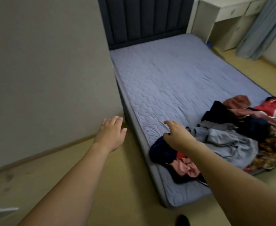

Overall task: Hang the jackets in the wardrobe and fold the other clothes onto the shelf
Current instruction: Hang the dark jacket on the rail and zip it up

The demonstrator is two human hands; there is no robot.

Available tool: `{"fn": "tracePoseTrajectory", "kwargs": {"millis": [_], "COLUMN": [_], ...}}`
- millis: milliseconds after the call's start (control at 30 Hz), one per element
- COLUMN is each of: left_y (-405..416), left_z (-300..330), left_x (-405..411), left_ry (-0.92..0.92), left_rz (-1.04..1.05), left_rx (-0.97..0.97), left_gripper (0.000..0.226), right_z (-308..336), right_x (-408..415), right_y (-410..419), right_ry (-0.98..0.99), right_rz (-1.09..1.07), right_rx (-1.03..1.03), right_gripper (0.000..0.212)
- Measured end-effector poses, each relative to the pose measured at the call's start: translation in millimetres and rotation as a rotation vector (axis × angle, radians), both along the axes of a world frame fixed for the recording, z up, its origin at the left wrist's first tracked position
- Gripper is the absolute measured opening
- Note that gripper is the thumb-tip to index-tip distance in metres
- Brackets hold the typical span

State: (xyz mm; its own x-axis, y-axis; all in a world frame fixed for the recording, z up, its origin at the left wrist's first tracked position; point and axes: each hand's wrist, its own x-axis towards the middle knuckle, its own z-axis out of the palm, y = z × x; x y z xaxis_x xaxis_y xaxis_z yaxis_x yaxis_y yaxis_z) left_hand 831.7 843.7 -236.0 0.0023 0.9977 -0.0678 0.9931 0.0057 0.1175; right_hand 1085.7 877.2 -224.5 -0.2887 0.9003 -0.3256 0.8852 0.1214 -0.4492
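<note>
Showing two empty hands [112, 132] [177, 136], one clothes pile [228, 137]

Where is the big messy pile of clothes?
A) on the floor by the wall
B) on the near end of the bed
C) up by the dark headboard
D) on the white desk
B: the jumbled pile of grey, red, black and pink clothes lies on the near end of the blue quilted mattress, far from the dark padded headboard.
</note>
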Motion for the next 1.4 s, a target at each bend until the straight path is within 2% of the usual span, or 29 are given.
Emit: {"fn": "tracePoseTrajectory", "kwargs": {"millis": [200, 367, 533, 600, 667, 767, 900, 1000, 1167, 1267, 1400], "left_y": [62, 127, 180, 216, 231, 269, 312, 350, 411, 452, 515], "left_z": [-2, -33, -58, -72, -74, -86, -94, -112, -148, -181, -240], "left_x": [144, 248, 376, 458, 495, 580, 646, 691, 791, 864, 977], "left_ry": [-0.051, -0.049, -0.084, -0.088, -0.103, -0.126, -0.148, -0.117, -0.092, -0.065, -0.017], "left_rz": [-0.079, -0.111, -0.148, -0.161, -0.170, -0.200, -0.176, -0.210, -0.290, -0.349, -0.385], "left_rx": [0.002, -0.040, -0.097, -0.086, -0.091, -0.130, -0.159, -0.169, -0.178, -0.220, -0.257], "left_gripper": [0.048, 0.051, 0.051, 0.052, 0.052, 0.051, 0.051, 0.051, 0.048, 0.051, 0.056], "right_z": [-9, -24, -39, -50, -55, -63, -68, -81, -123, -163, -235], "right_x": [139, 251, 382, 462, 498, 586, 657, 707, 819, 897, 997], "right_y": [45, 84, 126, 158, 175, 214, 255, 286, 337, 377, 440], "right_ry": [-0.001, -0.001, -0.031, -0.026, -0.018, -0.039, -0.014, -0.003, 0.001, 0.007, 0.022], "right_rz": [-0.068, -0.121, -0.184, -0.209, -0.209, -0.231, -0.267, -0.334, -0.465, -0.537, -0.598], "right_rx": [-0.061, -0.043, -0.081, -0.098, -0.111, -0.161, -0.176, -0.131, -0.139, -0.224, -0.241], "right_gripper": [0.055, 0.049, 0.053, 0.055, 0.057, 0.053, 0.039, 0.044, 0.048, 0.055, 0.036]}}
